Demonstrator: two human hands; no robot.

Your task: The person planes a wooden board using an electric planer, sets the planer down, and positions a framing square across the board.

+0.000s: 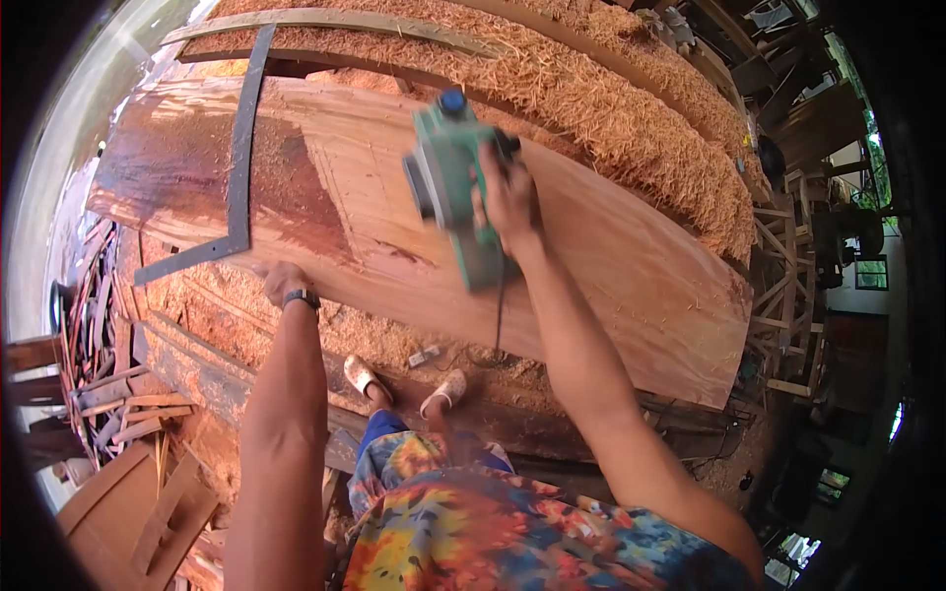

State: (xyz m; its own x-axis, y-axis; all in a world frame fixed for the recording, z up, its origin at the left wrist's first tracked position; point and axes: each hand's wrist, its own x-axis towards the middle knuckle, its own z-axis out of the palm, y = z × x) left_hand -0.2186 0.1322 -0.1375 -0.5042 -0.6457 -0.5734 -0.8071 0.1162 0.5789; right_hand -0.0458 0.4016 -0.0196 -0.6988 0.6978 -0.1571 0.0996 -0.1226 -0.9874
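My right hand is wrapped round the handle of a green electric planer, which is over the middle of a wide wooden board. Motion blurs the planer, and its cord hangs down on the near side. At the board's near edge, my left hand is closed on the wood, with a dark band on the wrist; its fingertips are hidden. Across the left part of the board lies a dark metal framing square, its short leg reaching past the near edge. Part of the board's left end is darker and reddish.
Heaps of orange wood shavings lie beyond the board, among long timbers. Scrap wood strips are piled at the left. Below the board are my feet in light clogs, amid shavings. A wooden frame stands at right.
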